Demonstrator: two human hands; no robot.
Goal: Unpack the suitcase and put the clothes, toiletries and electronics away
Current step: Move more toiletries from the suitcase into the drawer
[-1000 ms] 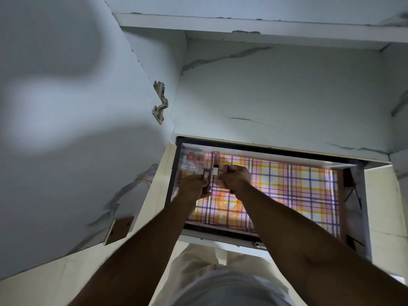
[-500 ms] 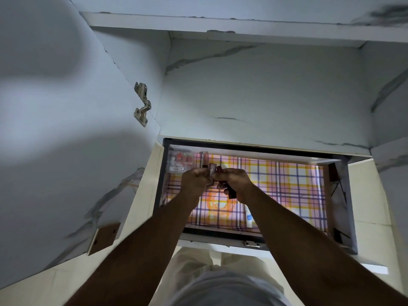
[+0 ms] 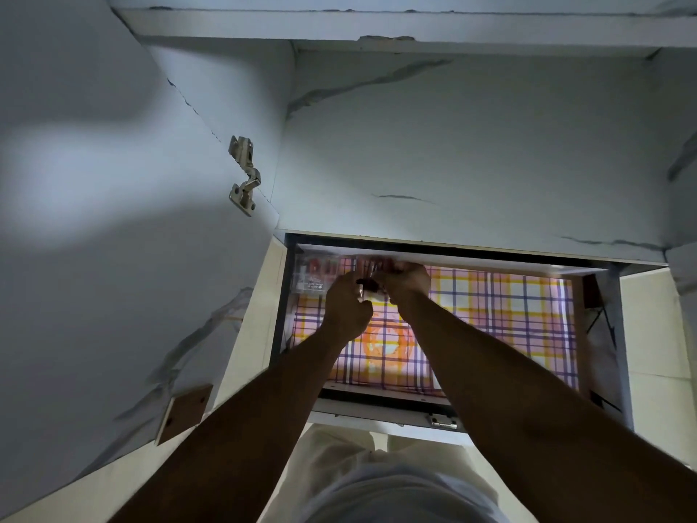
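Below me an open drawer point(image 3: 614, 334) is lined with orange, pink and purple plaid paper point(image 3: 509, 315). Both my hands reach into its far left part. My left hand point(image 3: 345, 309) and my right hand point(image 3: 409, 279) meet over a small dark and white object point(image 3: 367, 286), fingers curled around it. What the object is stays too small and blurred to tell. A clear packet with red print point(image 3: 311, 275) lies in the drawer's far left corner, just left of my left hand.
A white marbled cabinet door point(image 3: 113, 220) stands open on the left, with a metal hinge point(image 3: 244, 175) on its edge. The white shelf point(image 3: 471, 152) above overhangs the drawer's back. Pale floor tiles point(image 3: 652, 352) show at either side.
Both hands have moved toward the drawer's back edge, staying together on the small object. The camera has shifted a little.
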